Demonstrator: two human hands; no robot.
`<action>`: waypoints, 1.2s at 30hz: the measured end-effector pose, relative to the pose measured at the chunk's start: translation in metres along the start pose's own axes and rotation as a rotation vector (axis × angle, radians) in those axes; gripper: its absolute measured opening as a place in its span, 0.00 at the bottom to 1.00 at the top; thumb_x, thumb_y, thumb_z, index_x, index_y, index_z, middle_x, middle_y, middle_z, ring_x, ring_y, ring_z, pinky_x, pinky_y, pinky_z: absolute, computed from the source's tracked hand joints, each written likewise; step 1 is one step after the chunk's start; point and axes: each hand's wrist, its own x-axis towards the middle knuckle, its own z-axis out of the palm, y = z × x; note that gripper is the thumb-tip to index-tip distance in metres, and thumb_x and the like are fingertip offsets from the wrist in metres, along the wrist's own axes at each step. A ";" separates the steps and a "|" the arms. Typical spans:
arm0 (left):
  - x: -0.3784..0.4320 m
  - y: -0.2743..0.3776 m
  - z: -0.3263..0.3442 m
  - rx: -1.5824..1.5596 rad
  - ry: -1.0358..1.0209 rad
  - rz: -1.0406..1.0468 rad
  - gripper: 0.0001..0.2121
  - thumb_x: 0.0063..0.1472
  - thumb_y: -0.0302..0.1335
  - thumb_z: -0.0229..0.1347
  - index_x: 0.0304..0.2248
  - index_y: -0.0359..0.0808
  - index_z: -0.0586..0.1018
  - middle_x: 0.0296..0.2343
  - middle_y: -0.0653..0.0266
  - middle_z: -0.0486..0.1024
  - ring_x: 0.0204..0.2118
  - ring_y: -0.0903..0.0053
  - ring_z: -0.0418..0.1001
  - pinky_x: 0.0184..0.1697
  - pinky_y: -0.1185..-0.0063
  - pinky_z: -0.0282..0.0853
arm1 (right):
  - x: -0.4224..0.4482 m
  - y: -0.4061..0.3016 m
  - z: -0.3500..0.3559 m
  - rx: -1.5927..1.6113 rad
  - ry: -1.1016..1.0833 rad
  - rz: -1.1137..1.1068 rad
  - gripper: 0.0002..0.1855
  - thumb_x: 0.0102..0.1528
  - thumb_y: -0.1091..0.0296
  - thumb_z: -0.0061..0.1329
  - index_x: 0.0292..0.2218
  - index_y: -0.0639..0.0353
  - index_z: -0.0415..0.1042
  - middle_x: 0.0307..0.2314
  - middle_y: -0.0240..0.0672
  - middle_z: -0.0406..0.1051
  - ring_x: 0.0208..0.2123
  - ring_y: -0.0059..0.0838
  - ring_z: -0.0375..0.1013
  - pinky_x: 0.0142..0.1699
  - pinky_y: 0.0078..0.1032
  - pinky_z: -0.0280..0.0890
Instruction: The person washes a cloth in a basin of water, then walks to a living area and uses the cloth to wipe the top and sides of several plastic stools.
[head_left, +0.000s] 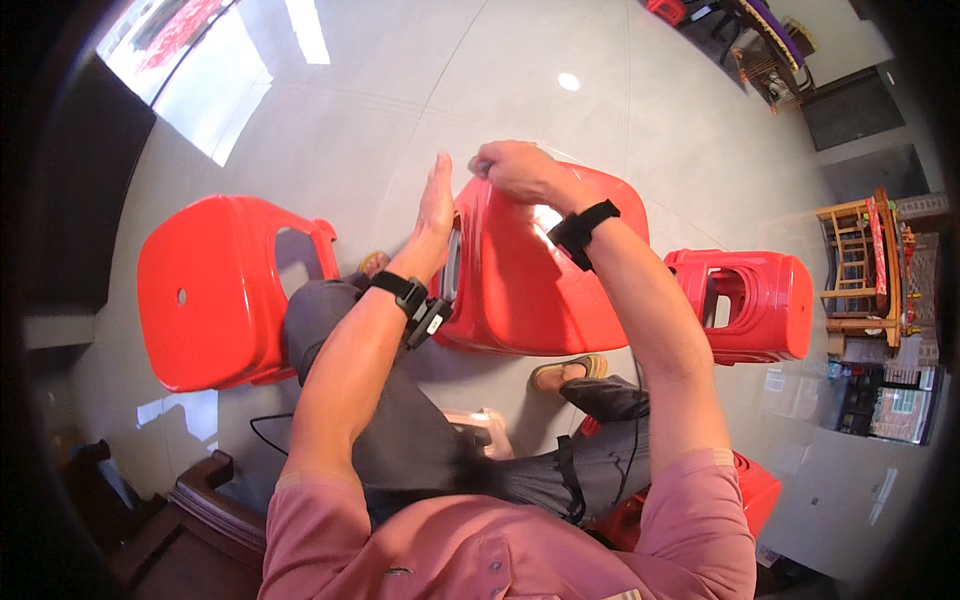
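A large red plastic stool (517, 292) lies tipped on the floor between my feet. My left hand (437, 206) is held flat and edge-on, fingers straight, along the stool's left rim; whether the palm touches it is unclear. Over the far left corner of the stool bends my right hand (519, 171), its fingers curled. A small greyish patch shows at those fingertips, too blurred to name. Black straps with small devices circle both wrists.
Another red stool (202, 300) lies left beside my knee. Nested red stools (750, 306) lie on the right. A dark wooden chair arm (217, 495) is at lower left. Thin black cables hang near my legs. Tiled floor (360, 112) stretches ahead towards furniture.
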 end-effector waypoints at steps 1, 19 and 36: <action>0.002 0.003 0.001 0.036 0.016 0.090 0.46 0.59 0.65 0.39 0.66 0.41 0.46 0.66 0.61 0.44 0.65 0.62 0.49 0.65 0.56 0.36 | -0.006 -0.009 0.007 -0.119 -0.036 -0.081 0.13 0.49 0.72 0.43 0.35 0.60 0.77 0.33 0.49 0.75 0.39 0.48 0.74 0.43 0.39 0.66; 0.008 -0.016 -0.001 0.618 -0.246 0.345 0.42 0.55 0.37 0.63 0.64 0.39 0.53 0.61 0.47 0.55 0.60 0.60 0.59 0.58 0.66 0.61 | -0.362 0.079 0.136 0.129 0.810 0.268 0.09 0.46 0.79 0.42 0.30 0.65 0.72 0.27 0.42 0.70 0.27 0.43 0.69 0.37 0.38 0.66; -0.051 -0.057 -0.046 0.473 -0.244 -0.055 0.38 0.63 0.47 0.53 0.65 0.48 0.47 0.58 0.60 0.60 0.55 0.63 0.65 0.44 0.62 0.70 | -0.274 0.042 0.043 0.385 1.458 0.303 0.10 0.55 0.79 0.47 0.40 0.63 0.68 0.35 0.39 0.65 0.39 0.30 0.70 0.43 0.30 0.66</action>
